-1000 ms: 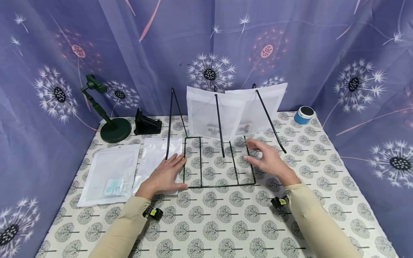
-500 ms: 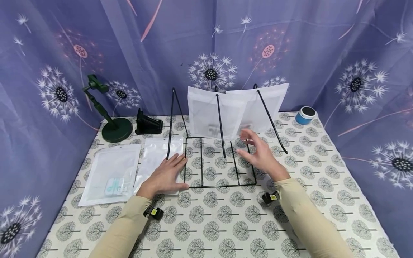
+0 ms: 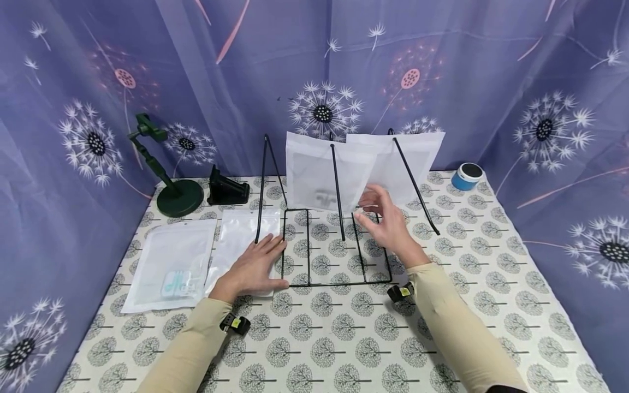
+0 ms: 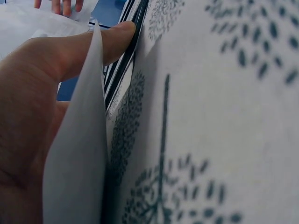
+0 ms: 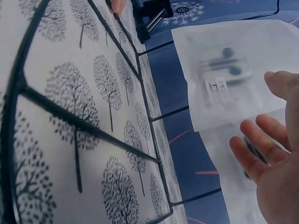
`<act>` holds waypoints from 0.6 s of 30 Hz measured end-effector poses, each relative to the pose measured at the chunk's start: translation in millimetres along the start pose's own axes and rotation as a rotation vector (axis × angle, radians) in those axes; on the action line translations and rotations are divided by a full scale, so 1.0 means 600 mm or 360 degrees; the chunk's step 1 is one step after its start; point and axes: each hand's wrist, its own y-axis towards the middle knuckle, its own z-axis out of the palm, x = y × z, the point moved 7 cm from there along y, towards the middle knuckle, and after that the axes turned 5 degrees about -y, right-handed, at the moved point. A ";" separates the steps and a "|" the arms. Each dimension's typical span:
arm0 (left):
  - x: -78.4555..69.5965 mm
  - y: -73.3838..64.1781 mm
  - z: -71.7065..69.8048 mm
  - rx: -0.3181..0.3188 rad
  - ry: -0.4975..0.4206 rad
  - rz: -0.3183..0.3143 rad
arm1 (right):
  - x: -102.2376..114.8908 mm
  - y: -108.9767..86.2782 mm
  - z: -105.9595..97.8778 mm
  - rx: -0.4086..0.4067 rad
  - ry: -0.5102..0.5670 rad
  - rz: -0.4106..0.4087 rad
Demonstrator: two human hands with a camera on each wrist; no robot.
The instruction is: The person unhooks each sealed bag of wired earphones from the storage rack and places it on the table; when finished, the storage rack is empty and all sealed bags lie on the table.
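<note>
A black wire display rack [image 3: 339, 284] stands on the table with three raised prongs. One white zip bag [image 3: 314, 169] hangs from the middle prong, and another white bag [image 3: 413, 164] from the right prong. My left hand [image 3: 253, 270] lies with straight fingers on the rack's left side and over a flat white bag [image 3: 243, 224]. My right hand [image 3: 388, 224] is raised by the lower edges of the hanging bags, fingers loosely bent. In the right wrist view, its fingertips [image 5: 238, 149] are in front of the bags, and nothing shows between thumb and fingers.
A flat bag with a pale teal item [image 3: 172, 256] lies at the left. Behind it stand a dark green stand [image 3: 178, 197] and a black holder [image 3: 228, 191]. A blue and white jar [image 3: 467, 176] is at the back right. Purple curtain [image 3: 221, 82] surrounds the table.
My right hand has moved left and a little up, from the rack's right side to the hanging bags. The right bag has swung slightly to the right. My left hand stays put.
</note>
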 end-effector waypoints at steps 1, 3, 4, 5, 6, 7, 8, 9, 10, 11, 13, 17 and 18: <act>0.000 0.000 0.000 -0.0003 0.0002 0.0004 | 0.008 0.002 -0.001 -0.0006 0.0021 0.0005; 0.001 0.000 0.000 -0.0005 0.0007 0.0006 | 0.028 0.007 -0.005 -0.0030 0.0038 -0.0010; 0.001 -0.001 0.000 -0.0008 0.0008 0.0009 | 0.038 0.010 -0.007 -0.0043 0.0048 -0.0024; 0.001 -0.001 0.000 -0.0009 0.0009 0.0008 | 0.047 0.012 -0.010 -0.0050 0.0053 -0.0029; 0.001 -0.001 0.000 -0.0010 0.0007 0.0009 | 0.057 0.013 -0.012 -0.0061 0.0059 -0.0030; 0.001 -0.001 0.000 -0.0012 0.0009 0.0009 | 0.066 0.015 -0.014 -0.0067 0.0075 -0.0037; 0.001 -0.002 -0.001 -0.0012 0.0012 0.0008 | 0.067 0.017 -0.014 -0.0075 0.0094 -0.0043; 0.001 -0.002 -0.001 -0.0011 0.0016 0.0007 | 0.066 0.018 -0.014 -0.0084 0.0115 -0.0044; 0.001 -0.002 -0.001 -0.0011 0.0014 0.0006 | 0.066 0.018 -0.013 -0.0092 0.0128 -0.0044; 0.001 -0.002 -0.001 -0.0011 0.0015 0.0005 | 0.065 0.020 -0.012 -0.0098 0.0149 -0.0044; 0.001 -0.002 -0.001 -0.0011 0.0019 0.0002 | 0.065 0.022 -0.011 -0.0114 0.0200 -0.0062; 0.002 0.000 -0.002 -0.0013 0.0008 0.0006 | 0.063 0.028 -0.007 -0.0146 0.0277 -0.0060; 0.002 0.000 -0.002 -0.0012 0.0008 0.0008 | 0.062 0.029 -0.006 -0.0151 0.0289 -0.0045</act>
